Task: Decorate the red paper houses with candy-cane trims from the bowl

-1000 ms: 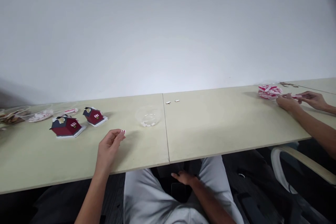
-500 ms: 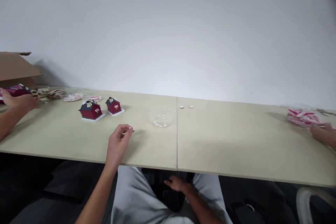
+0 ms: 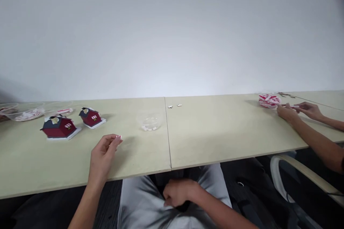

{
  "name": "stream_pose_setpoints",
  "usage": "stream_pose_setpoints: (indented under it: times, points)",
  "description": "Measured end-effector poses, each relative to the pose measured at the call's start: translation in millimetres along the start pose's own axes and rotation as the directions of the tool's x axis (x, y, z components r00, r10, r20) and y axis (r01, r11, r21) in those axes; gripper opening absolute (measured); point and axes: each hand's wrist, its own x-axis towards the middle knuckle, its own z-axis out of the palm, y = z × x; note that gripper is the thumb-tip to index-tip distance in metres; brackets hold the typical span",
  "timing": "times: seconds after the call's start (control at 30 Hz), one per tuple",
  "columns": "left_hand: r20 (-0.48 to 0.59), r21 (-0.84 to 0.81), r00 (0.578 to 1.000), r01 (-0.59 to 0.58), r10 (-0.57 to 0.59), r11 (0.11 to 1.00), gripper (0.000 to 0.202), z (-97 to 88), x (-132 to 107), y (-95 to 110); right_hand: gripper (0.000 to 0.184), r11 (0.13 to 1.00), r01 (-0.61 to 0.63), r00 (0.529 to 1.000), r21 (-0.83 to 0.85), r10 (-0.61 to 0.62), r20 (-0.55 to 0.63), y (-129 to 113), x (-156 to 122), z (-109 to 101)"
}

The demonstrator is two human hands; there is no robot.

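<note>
Above the table, near its front edge, my left hand (image 3: 100, 155) is closed in a pinch on a small red-and-white piece (image 3: 119, 137). My right hand (image 3: 178, 192) rests low over my lap with curled fingers; whether anything is inside them is hidden. Left of my left hand stand two small red toy houses, a nearer one (image 3: 61, 128) and a farther one (image 3: 92, 118), with dark roofs and white bases. Beyond my left hand, to the right, a clear plastic bowl (image 3: 150, 122) has small white pieces at its bottom.
Two tiny light pieces (image 3: 174, 106) lie beyond the table seam (image 3: 168, 136). At the far left are clear bowls (image 3: 29, 112) of small parts. On the right, another person's hands (image 3: 288, 112) hold a thin piece beside a bowl of red-and-white pieces (image 3: 268, 101). A chair (image 3: 278, 179) stands below.
My view has turned right, so the houses and bowl sit farther left. My right hand has risen slightly and curled. My left hand still pinches the small piece. Both hands of the right-hand person now show.
</note>
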Motion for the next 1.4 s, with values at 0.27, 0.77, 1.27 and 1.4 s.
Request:
stream_pose_setpoints:
  times: [0.27, 0.77, 1.27, 1.4]
  points:
    - [-0.036, -0.023, 0.999, -0.012, 0.011, 1.0, 0.032, 0.9, -9, 6, 0.036, 0.982, 0.094, 0.901, 0.166, -0.013, -0.433, -35, -62, -201]
    - [-0.051, 0.008, 0.997, -0.054, 0.055, 0.998, 0.028, -5.2, -19, 1, 0.039, 0.862, -0.502, 0.509, 0.074, 0.364, -0.78, 90, 143, -295]
    - [-0.055, 0.036, 0.997, -0.047, 0.049, 0.998, 0.032, -2.6, -19, 5, 0.032, 0.89, -0.456, 0.445, 0.011, 0.239, -0.863, 135, 104, -315]
    - [-0.05, 0.042, 0.998, -0.047, 0.049, 0.998, 0.031, -2.7, -18, 5, 0.024, 0.867, -0.499, 0.476, -0.007, 0.267, -0.838, 144, 88, -318]
